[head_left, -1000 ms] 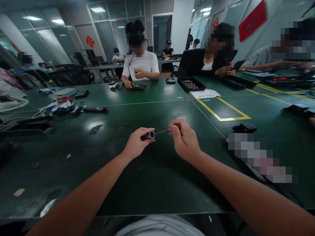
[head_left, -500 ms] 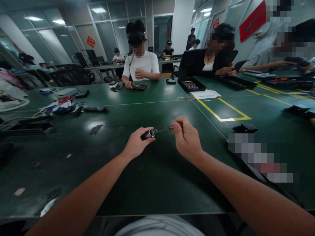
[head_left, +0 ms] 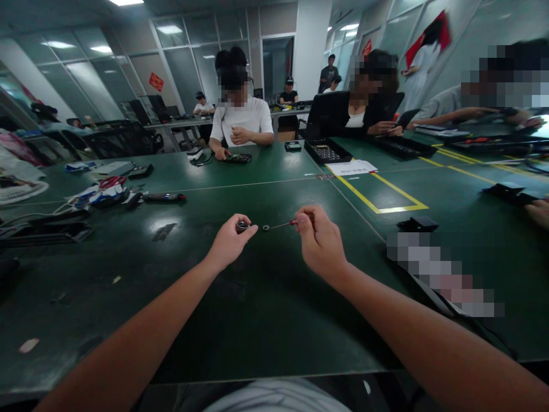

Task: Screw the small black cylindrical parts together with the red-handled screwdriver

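My left hand (head_left: 228, 243) is closed around a small dark cylinder with a silver rim (head_left: 242, 226), held just above the green table (head_left: 257, 297). My right hand (head_left: 319, 243) pinches a thin screwdriver with a red handle (head_left: 286, 224), its shaft pointing left. A tiny ring-shaped part (head_left: 266, 228) sits at the screwdriver's tip, apart from the cylinder by a short gap.
Scissors, cables and a pen-like tool (head_left: 165, 197) lie at the left. A black tray (head_left: 328, 151) and a white paper (head_left: 352, 167) sit beyond yellow floor-style tape lines (head_left: 381, 197). Several people sit across and to the right. A small black box (head_left: 417, 223) lies at the right.
The screwdriver tip has come out of the cylinder with a small ring part on it. My left hand has drawn the cylinder leftward, opening a gap between the two.
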Available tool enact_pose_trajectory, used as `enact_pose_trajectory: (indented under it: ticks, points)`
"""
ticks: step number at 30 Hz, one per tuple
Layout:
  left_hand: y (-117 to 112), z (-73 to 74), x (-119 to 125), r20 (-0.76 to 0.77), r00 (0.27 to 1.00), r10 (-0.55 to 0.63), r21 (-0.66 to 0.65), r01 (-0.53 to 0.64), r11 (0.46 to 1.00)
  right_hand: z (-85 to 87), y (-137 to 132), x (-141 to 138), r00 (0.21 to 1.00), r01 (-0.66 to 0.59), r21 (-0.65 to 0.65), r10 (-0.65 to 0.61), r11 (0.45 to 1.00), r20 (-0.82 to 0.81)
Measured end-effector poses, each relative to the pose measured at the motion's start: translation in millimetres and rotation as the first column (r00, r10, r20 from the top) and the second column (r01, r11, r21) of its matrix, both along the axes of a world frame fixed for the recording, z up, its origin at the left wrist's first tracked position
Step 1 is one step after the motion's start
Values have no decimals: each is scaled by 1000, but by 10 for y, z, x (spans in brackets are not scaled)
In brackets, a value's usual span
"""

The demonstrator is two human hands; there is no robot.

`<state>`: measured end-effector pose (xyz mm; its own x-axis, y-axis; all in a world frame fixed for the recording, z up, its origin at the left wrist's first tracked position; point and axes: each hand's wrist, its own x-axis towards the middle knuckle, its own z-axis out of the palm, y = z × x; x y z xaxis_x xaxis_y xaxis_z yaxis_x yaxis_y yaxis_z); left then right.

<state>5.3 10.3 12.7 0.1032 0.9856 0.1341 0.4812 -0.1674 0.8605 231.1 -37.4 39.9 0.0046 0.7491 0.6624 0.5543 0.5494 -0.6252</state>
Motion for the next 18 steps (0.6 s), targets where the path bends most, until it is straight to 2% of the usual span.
enact_pose_trajectory:
  ticks: [5, 8, 10, 14, 18]
  points:
    - [170, 82, 74, -255, 962, -96, -13, 96, 995, 11, 0, -1, 1000, 9, -11, -9, 1000, -13]
    - [309, 62, 156, -390, 912, -128, 29, 151, 988, 8, 0, 0, 1000, 12, -19, -12, 1000, -7]
    - [405, 21, 206, -458, 876, -155, 10, 179, 984, 3, -2, 2, 1000, 2, -25, -2, 1000, 0]
    - [569, -60, 269, -522, 835, -174, -20, 192, 981, -4, -4, -2, 1000, -11, -36, 12, 999, 13]
    - [640, -55, 294, -545, 809, -220, -55, 227, 972, -1, -4, -17, 999, -18, -50, 19, 999, 25]
